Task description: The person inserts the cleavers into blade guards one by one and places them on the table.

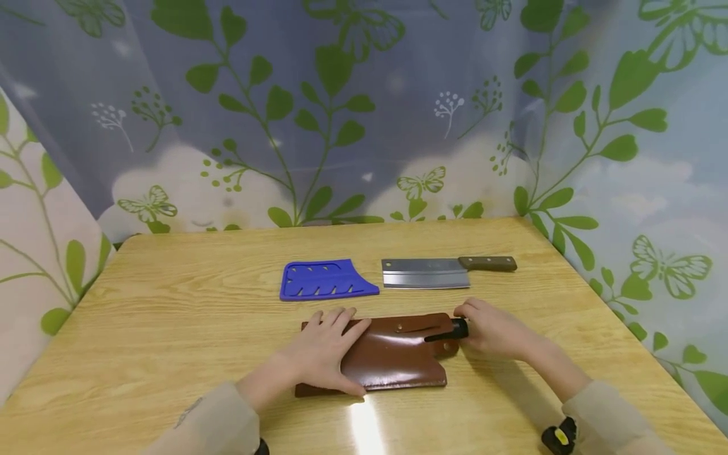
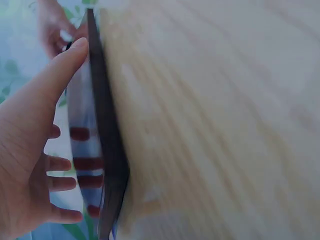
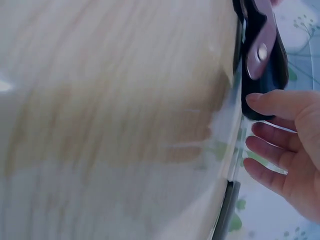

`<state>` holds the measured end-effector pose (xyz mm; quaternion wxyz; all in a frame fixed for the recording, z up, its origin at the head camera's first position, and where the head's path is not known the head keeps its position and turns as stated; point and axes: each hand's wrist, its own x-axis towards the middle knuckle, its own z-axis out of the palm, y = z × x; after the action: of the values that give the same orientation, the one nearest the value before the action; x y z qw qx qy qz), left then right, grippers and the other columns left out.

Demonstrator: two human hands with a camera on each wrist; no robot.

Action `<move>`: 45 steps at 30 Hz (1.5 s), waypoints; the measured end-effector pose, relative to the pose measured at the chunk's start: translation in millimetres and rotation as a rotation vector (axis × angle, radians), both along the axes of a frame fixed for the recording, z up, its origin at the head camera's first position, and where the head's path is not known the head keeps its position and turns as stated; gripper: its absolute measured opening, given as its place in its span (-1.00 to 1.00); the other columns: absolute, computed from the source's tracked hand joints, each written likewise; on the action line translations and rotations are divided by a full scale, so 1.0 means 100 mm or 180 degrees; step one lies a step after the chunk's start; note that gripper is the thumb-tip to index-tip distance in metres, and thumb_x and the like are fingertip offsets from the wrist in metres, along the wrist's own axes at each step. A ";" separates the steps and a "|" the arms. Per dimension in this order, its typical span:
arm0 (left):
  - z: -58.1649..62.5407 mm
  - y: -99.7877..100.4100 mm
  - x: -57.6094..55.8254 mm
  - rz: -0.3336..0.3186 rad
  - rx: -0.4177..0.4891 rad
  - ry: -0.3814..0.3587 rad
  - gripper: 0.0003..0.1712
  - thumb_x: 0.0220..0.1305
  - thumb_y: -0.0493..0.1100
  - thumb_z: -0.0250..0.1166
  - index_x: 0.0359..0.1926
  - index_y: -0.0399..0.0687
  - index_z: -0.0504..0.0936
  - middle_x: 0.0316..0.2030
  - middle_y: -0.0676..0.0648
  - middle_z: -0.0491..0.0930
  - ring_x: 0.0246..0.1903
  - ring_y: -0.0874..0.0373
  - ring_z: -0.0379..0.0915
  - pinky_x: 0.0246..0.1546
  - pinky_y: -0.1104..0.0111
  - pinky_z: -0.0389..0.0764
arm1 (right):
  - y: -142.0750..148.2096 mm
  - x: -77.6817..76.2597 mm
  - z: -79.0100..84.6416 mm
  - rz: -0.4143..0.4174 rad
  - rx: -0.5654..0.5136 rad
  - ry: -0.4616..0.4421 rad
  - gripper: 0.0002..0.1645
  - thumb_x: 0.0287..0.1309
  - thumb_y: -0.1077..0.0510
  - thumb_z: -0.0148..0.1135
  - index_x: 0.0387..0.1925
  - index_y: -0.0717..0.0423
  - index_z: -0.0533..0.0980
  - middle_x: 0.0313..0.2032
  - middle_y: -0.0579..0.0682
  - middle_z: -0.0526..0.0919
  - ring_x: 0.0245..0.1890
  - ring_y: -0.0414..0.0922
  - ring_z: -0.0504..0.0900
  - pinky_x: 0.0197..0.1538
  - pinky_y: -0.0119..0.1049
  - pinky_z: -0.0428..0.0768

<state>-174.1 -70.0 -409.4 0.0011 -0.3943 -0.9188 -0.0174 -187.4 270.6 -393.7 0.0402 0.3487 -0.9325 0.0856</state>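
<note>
A glossy brown cleaver sheath point(image 1: 392, 360) lies on the wooden table, broad side up, with a short black knife handle point(image 1: 461, 328) sticking out at its right end. Whatever blade is inside is hidden. My left hand point(image 1: 327, 354) spreads across the sheath's left part, fingers toward the far edge and thumb at the near edge. In the left wrist view that thumb point(image 2: 77, 47) lies straight along the rim. My right hand point(image 1: 491, 328) pinches the handle's end between thumb and forefinger. A strap with a silver snap point(image 3: 262, 52) crosses beside the handle in the right wrist view.
Behind the sheath lie a blue slotted blade guard point(image 1: 325, 282) and, to its right, a bare cleaver point(image 1: 426, 278) with a wooden handle pointing right. Leaf-and-butterfly curtains point(image 1: 364, 126) stand close around the table's far and side edges.
</note>
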 end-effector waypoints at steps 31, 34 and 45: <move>0.05 -0.65 -1.17 0.1148 -0.0035 0.0059 0.29 -0.20 0.57 0.17 0.41 -0.12 0.07 0.28 -0.37 0.12 0.26 -0.28 0.02 0.12 -0.21 0.11 | 0.85 -0.90 -0.03 -0.1395 0.0440 0.0134 -0.25 0.08 0.12 0.24 0.25 0.33 0.21 0.13 0.39 0.29 0.13 0.34 0.23 0.05 0.30 0.23; 0.01 -0.63 -1.20 0.1133 -0.0063 0.0018 0.28 -0.20 0.58 0.16 0.41 -0.11 0.08 0.29 -0.37 0.11 0.27 -0.29 0.01 0.14 -0.22 0.08 | 0.84 -0.97 -0.08 -0.1444 0.0607 0.0118 -0.24 0.12 0.09 0.22 0.27 0.30 0.18 0.15 0.37 0.26 0.14 0.33 0.22 0.07 0.29 0.23; -0.07 -0.63 -1.22 0.1173 -0.0044 -0.0273 0.19 -0.11 0.56 0.11 0.39 -0.09 0.13 0.28 -0.28 0.19 0.25 -0.24 0.08 0.13 -0.24 0.06 | 0.70 -1.08 -0.13 -0.1147 0.0712 0.0209 -0.47 0.24 0.16 0.10 0.21 0.23 0.31 0.07 0.27 0.40 0.09 0.26 0.34 0.00 0.23 0.34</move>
<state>-296.4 -132.9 -416.0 -0.0375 -0.2182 -0.9748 -0.0274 -295.0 341.1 -407.1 0.0462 0.1812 -0.9816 -0.0384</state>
